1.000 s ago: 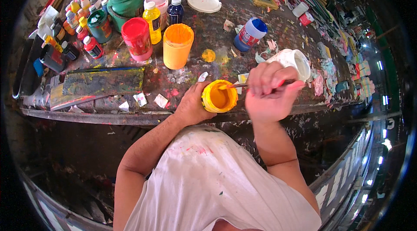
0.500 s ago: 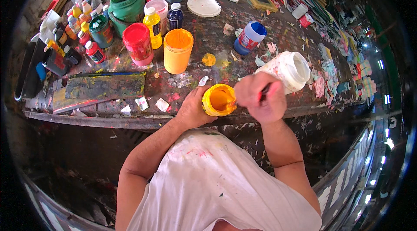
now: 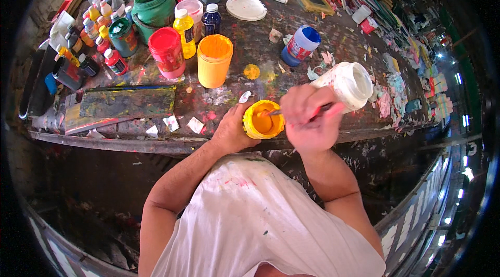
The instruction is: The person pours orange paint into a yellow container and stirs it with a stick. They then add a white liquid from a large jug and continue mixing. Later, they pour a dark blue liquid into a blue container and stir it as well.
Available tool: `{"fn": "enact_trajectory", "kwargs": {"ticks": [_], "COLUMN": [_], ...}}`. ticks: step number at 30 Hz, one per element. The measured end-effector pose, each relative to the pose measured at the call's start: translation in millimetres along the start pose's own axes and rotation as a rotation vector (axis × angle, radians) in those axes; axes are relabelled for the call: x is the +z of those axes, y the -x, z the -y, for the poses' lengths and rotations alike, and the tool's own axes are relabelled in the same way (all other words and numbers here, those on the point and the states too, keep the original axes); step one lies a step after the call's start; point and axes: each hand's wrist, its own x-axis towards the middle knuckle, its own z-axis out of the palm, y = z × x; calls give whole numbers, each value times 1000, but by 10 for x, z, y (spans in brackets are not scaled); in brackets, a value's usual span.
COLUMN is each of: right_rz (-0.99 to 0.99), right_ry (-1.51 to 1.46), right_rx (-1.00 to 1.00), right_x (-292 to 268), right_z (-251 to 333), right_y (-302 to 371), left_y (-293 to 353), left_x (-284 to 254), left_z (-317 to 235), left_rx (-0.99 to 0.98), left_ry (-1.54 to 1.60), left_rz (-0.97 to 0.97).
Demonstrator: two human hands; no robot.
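At the table's near edge stands a yellow jar with thick orange-yellow paint inside. My left hand is wrapped round its left side. My right hand, slightly smeared by motion, is closed round a thin-shafted stirring tool with a dark and red handle. The tool's shaft reaches over the jar's right rim, and its tip is in the paint; its exact kind is hidden by my fingers. Just beyond the right hand a white plastic jar lies tilted, its mouth facing right.
Beyond the yellow jar stand an orange tub, a red tub, a yellow bottle and a blue jar. Several paint bottles crowd the left. A paint-stained board lies near the left edge; paper scraps dot the table.
My right hand has shifted slightly left and turned, and the tool's shaft now shows across the jar's rim. The left hand and the jar have stayed in place.
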Motion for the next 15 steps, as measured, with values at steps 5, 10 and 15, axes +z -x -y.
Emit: {"fn": "enact_trajectory", "kwargs": {"ticks": [5,10,15], "right_rz": [145,-35,171], "right_ry": [-44,-38,-104], "right_rx": [162,3,171], "right_x": [-45,50,-46], "right_z": [92,-1,36], "right_y": [-80,-79,-112], "left_y": [5,3,8], "left_x": [-19,-24,-2], "left_z": [-19,-37,-9], "left_rx": [-9,-48,-27], "left_ry": [-39,32,31], "left_rz": [14,19,15]}}
